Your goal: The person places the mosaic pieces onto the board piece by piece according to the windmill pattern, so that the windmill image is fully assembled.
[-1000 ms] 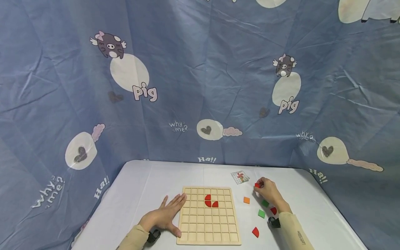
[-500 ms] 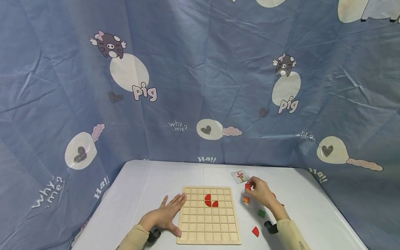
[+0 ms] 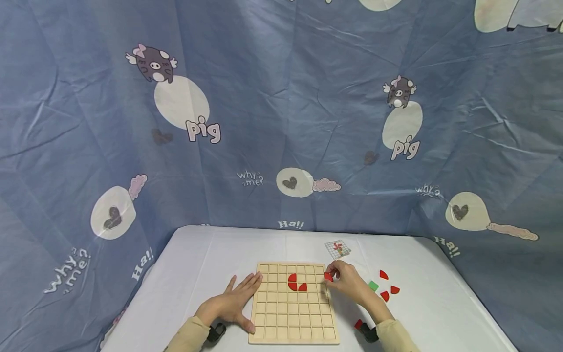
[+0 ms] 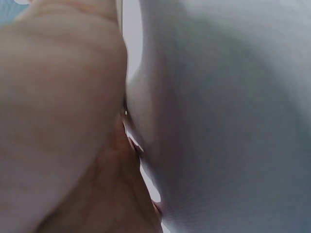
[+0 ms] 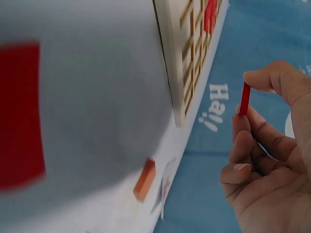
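My right hand [image 3: 348,282] pinches a red tile [image 5: 245,98] between thumb and fingertips, held over the right edge of the wooden grid board [image 3: 293,320] in the head view. Several red quarter-circle tiles [image 3: 292,286] lie in the board's upper middle cells. Flat on the table, my left hand [image 3: 235,302] has its fingers spread, thumb and fingertips at the board's left edge. In the left wrist view, the palm [image 4: 53,111] fills one side against the white cloth.
Red tiles [image 3: 395,290] and a green square tile [image 3: 373,285] lie right of my right arm. A pattern card [image 3: 337,249] lies behind the board's right corner. An orange tile [image 5: 145,179] shows in the right wrist view. A blue printed curtain [image 3: 264,205] hangs behind the table.
My right hand has carried the red tile leftward from the table's right side to the board's edge, uncovering loose red tiles there. The left hand stays in place.
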Demonstrator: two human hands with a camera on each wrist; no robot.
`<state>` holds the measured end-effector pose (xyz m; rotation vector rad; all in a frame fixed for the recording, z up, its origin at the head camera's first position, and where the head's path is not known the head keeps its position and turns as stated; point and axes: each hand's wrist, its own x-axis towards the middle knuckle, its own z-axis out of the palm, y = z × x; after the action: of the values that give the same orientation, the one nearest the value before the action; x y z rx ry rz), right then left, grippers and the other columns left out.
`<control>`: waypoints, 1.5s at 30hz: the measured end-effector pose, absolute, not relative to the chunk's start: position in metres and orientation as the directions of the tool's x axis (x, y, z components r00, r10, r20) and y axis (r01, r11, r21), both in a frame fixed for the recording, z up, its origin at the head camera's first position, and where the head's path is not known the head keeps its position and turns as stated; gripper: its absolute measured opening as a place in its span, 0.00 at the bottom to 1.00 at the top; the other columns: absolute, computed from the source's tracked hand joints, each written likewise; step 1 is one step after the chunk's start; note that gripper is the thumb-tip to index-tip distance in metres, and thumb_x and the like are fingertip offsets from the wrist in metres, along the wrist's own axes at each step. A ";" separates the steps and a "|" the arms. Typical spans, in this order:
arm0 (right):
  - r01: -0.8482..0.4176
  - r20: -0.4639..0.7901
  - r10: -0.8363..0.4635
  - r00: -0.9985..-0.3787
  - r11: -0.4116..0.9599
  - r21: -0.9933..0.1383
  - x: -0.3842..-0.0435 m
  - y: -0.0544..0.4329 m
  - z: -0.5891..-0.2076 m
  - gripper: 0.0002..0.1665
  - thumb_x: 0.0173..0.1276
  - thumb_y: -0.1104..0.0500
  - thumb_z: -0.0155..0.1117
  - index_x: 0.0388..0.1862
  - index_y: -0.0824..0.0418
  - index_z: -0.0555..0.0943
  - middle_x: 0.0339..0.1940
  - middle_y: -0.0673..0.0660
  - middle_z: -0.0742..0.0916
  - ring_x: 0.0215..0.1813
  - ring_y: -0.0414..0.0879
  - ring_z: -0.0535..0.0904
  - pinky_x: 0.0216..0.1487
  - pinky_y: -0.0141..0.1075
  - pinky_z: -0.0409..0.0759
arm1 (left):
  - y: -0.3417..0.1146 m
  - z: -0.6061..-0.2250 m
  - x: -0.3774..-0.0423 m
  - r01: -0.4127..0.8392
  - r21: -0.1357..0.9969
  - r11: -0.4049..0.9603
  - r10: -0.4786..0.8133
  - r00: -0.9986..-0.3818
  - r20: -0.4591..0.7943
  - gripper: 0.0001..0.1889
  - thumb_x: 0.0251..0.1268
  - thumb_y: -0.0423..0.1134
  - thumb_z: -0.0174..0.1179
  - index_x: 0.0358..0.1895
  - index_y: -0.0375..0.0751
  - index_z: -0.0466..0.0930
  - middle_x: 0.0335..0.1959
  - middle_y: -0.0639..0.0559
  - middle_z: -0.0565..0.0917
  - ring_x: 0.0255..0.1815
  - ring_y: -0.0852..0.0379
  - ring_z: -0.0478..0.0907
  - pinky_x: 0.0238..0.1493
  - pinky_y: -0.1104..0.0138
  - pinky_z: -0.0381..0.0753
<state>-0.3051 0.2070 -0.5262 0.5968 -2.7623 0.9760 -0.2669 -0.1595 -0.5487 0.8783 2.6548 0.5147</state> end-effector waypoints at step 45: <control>-0.488 0.175 -0.481 -0.859 0.667 -0.562 -0.305 0.173 -0.547 0.06 0.58 0.62 0.73 0.33 0.58 0.83 0.31 0.49 0.83 0.30 0.31 0.74 0.30 0.26 0.76 | -0.161 -0.550 -0.268 0.518 0.421 0.745 0.625 -0.763 -0.166 0.70 0.37 0.70 0.68 0.77 0.37 0.35 0.80 0.40 0.38 0.80 0.40 0.36 0.71 0.33 0.31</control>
<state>-0.3055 0.1732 -0.5473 0.8309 -2.8579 0.9691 -0.2676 -0.1605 -0.5503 0.8898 2.6484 0.5113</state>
